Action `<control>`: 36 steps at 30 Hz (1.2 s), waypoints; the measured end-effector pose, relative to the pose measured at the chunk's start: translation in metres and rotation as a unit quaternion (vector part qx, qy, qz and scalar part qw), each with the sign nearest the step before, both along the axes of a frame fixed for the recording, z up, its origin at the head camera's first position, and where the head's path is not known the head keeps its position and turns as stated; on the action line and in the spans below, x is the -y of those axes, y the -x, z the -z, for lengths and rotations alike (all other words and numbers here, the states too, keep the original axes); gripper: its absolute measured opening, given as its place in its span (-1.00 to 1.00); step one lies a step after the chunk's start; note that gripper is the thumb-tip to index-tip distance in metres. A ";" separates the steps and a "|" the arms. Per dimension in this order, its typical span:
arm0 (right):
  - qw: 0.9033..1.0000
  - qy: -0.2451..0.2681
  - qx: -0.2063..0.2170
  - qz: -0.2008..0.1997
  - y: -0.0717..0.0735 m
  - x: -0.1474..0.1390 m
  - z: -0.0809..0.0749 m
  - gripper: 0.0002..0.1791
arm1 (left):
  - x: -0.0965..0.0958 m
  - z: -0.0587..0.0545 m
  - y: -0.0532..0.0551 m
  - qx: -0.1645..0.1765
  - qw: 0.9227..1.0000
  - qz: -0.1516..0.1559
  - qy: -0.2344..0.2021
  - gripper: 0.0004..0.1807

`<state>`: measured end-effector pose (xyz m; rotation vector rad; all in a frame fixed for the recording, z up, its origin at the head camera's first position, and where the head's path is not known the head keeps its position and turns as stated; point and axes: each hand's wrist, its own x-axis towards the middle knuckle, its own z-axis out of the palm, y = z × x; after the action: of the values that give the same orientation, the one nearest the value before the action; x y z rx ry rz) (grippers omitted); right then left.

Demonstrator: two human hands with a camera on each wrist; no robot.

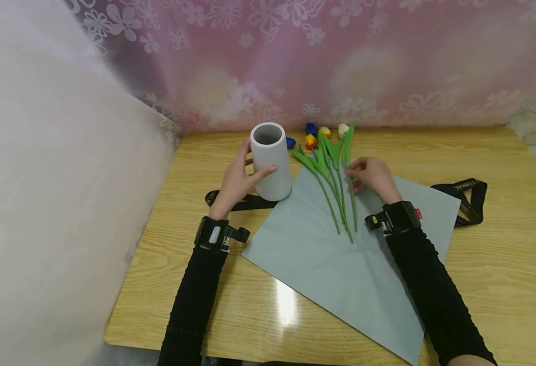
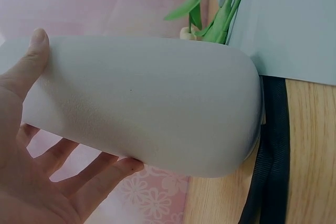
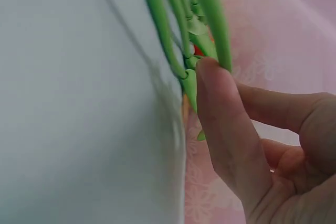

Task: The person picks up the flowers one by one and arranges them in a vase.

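A white cylindrical vase (image 1: 272,170) stands upright on the table, its round mouth facing up. My left hand (image 1: 237,184) grips its left side, thumb across the front and fingers round the far side; the left wrist view shows the thumb and fingers on opposite faces of the vase (image 2: 142,103). My right hand (image 1: 374,177) pinches the green stem of a white artificial tulip (image 1: 343,130) between thumb and fingers. Left of it lie several more tulips (image 1: 339,195) with blue, yellow and orange-red heads, their stems pointing toward me. In the right wrist view the pinched stem (image 3: 212,19) rises past the thumb.
Under the stems lies a grey-blue sheet of wrapping paper (image 1: 332,274), one corner at the front table edge. Black ribbon with pale lettering (image 1: 474,195) shows past the paper's right side, and more black ribbon (image 1: 254,202) by the vase. A pink floral curtain (image 1: 272,66) hangs behind.
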<state>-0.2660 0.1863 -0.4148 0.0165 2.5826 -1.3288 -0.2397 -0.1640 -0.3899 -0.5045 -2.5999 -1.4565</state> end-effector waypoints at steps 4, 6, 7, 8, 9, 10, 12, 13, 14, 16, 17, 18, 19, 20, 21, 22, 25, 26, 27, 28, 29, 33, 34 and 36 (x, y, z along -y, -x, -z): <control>1.000 0.007 0.009 -0.002 -0.002 0.000 -0.006 -0.60 | 0.001 -0.001 0.000 0.002 1.000 -0.001 0.000 -0.09; 1.000 0.010 0.014 -0.004 -0.005 0.002 -0.010 -0.59 | 0.002 -0.001 0.000 0.001 1.000 -0.001 0.000 -0.09; 1.000 0.009 0.016 -0.007 -0.007 0.002 -0.012 -0.58 | 0.002 -0.001 0.000 0.001 1.000 -0.001 0.000 -0.10; 1.000 0.008 0.015 -0.009 -0.008 0.003 -0.014 -0.58 | 0.002 0.000 0.000 0.001 1.000 -0.001 -0.001 -0.10; 1.000 0.009 0.014 -0.012 -0.010 0.004 -0.017 -0.58 | 0.003 0.000 0.000 0.001 1.000 0.000 -0.002 -0.10; 1.000 0.010 0.010 -0.015 -0.012 0.005 -0.019 -0.58 | 0.003 0.000 0.000 0.000 1.000 0.000 -0.003 -0.10; 1.000 0.010 0.001 -0.022 -0.015 0.006 -0.024 -0.59 | 0.003 0.000 0.000 -0.001 1.000 -0.001 -0.005 -0.10; 1.000 0.010 -0.004 -0.023 -0.016 0.007 -0.026 -0.60 | 0.004 0.000 -0.001 -0.001 1.000 -0.001 -0.004 -0.10; 1.000 0.010 -0.010 -0.025 -0.017 0.008 -0.028 -0.61 | 0.004 0.000 0.000 -0.002 1.000 -0.001 -0.004 -0.10; 0.999 0.008 -0.022 -0.026 -0.019 0.009 -0.031 -0.64 | 0.004 0.000 -0.001 -0.001 1.000 -0.003 -0.002 -0.10; 0.999 0.007 -0.029 -0.027 -0.020 0.010 -0.033 -0.65 | 0.004 0.000 -0.001 -0.002 1.000 -0.004 0.000 -0.09; 0.999 0.006 -0.037 -0.027 -0.020 0.010 -0.034 -0.66 | 0.004 0.000 -0.001 -0.002 1.000 -0.005 0.003 -0.09; 0.999 0.006 -0.046 -0.026 -0.021 0.011 -0.035 -0.66 | 0.003 0.000 -0.001 -0.003 1.000 -0.007 0.005 -0.09; 0.998 0.004 -0.057 -0.025 -0.023 0.012 -0.037 -0.66 | 0.003 0.000 -0.001 -0.003 1.000 -0.007 0.005 -0.09; 0.997 0.004 -0.067 -0.023 -0.024 0.013 -0.038 -0.66 | 0.003 0.000 -0.002 -0.002 1.000 -0.006 0.004 -0.09; 0.997 0.004 -0.077 -0.021 -0.025 0.014 -0.040 -0.65 | 0.003 0.000 -0.002 -0.003 1.000 -0.006 0.004 -0.09; 0.994 0.009 -0.108 -0.011 -0.030 0.018 -0.045 -0.63 | 0.002 0.000 -0.002 -0.003 1.000 -0.003 -0.001 -0.09; 0.993 0.013 -0.117 -0.008 -0.031 0.019 -0.046 -0.61 | 0.002 0.001 -0.001 -0.004 1.000 -0.001 -0.004 -0.09; 0.992 0.018 -0.125 -0.004 -0.033 0.020 -0.048 -0.61 | 0.002 0.000 -0.001 -0.004 1.000 0.000 -0.005 -0.09; 0.991 0.022 -0.134 0.000 -0.034 0.021 -0.050 -0.62 | 0.002 0.000 -0.001 -0.004 1.000 0.001 -0.005 -0.09; 0.990 0.026 -0.142 0.005 -0.035 0.022 -0.051 -0.62 | 0.002 0.000 -0.001 -0.005 1.000 0.001 -0.005 -0.09; 0.983 0.048 -0.174 0.024 -0.041 0.028 -0.059 -0.65 | 0.001 0.000 0.001 -0.005 1.000 0.003 -0.005 -0.09; 0.981 0.051 -0.183 0.028 -0.042 0.029 -0.061 -0.66 | 0.001 0.000 0.001 -0.005 1.000 0.004 -0.006 -0.08; 0.977 0.058 -0.202 0.034 -0.045 0.032 -0.066 -0.66 | 0.000 0.001 0.002 -0.006 1.000 0.004 -0.006 -0.08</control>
<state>-0.2213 0.1541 -0.3487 -0.2087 2.8448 -1.6564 -0.2415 -0.1640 -0.3908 -0.5221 -2.5811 -1.4676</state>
